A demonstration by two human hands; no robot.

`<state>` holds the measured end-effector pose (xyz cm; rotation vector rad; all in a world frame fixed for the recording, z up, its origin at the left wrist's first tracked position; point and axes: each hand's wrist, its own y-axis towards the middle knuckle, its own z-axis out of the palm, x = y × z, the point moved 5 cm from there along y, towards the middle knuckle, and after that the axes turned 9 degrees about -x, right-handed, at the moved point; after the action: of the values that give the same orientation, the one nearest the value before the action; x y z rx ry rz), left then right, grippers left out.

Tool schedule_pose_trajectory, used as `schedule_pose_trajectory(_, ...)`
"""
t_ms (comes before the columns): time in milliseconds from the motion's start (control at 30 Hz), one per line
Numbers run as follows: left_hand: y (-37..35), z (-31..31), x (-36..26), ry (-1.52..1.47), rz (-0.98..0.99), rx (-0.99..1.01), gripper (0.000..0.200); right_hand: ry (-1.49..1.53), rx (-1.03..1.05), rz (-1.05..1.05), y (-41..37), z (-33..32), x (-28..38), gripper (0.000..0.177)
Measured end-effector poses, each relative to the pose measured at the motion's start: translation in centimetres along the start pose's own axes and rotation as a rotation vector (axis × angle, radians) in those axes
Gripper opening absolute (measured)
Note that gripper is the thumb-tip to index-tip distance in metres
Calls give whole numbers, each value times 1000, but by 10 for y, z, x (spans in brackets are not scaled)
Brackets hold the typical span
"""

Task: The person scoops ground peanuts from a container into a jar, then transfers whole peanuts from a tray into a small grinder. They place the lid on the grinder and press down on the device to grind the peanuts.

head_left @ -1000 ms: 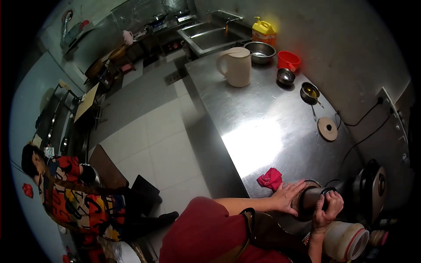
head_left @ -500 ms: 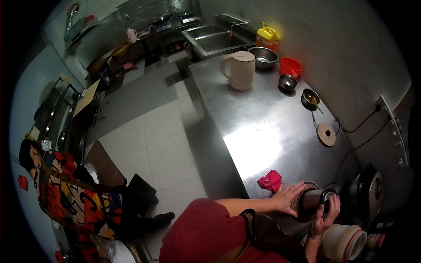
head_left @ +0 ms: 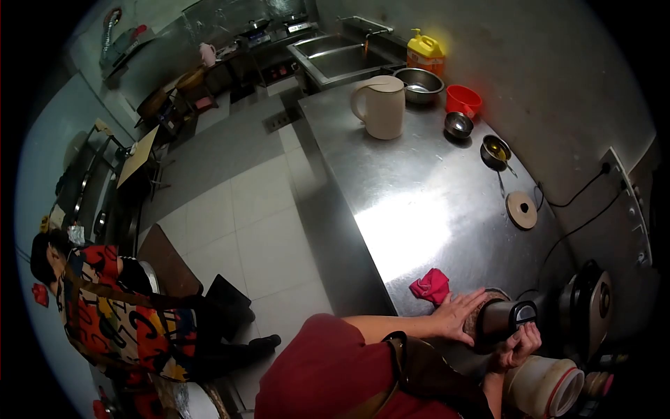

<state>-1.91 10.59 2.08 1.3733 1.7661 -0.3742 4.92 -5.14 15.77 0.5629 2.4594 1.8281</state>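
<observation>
A dark cylindrical appliance with a black top (head_left: 497, 317) sits at the near right of the steel counter, with a speckled round rim partly showing around it. My left hand (head_left: 457, 318) lies against the rim and the body with its fingers stretched out. At the near edge of the black top, my right hand (head_left: 522, 343) has its fingers curled in; whatever they may hold is hidden. Just beyond my left hand lies a crumpled red cloth (head_left: 430, 285). A whitish tub with a red ring (head_left: 537, 384) stands beside my right wrist.
On the steel counter (head_left: 335, 150) stand a cream kettle (head_left: 385, 112), metal bowls (head_left: 458, 125), a red plastic container (head_left: 463, 102) and a pot lid (head_left: 521, 210). A rice cooker (head_left: 592, 307) is near the wall, with cords. A person in a patterned top (head_left: 132, 307) sits at left.
My right hand has drawn in from the top of the appliance, and its raised, spread fingers have curled together. My left hand has stayed in place.
</observation>
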Motion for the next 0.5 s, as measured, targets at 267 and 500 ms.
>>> schedule_pose_trajectory(267,-2,6,2,26,23,-23,136,11,-37,29,-6,0,-1,15)
schedule_pose_trajectory(500,-1,-2,-4,12,23,-15,135,11,-29,44,-3,-2,2,16)
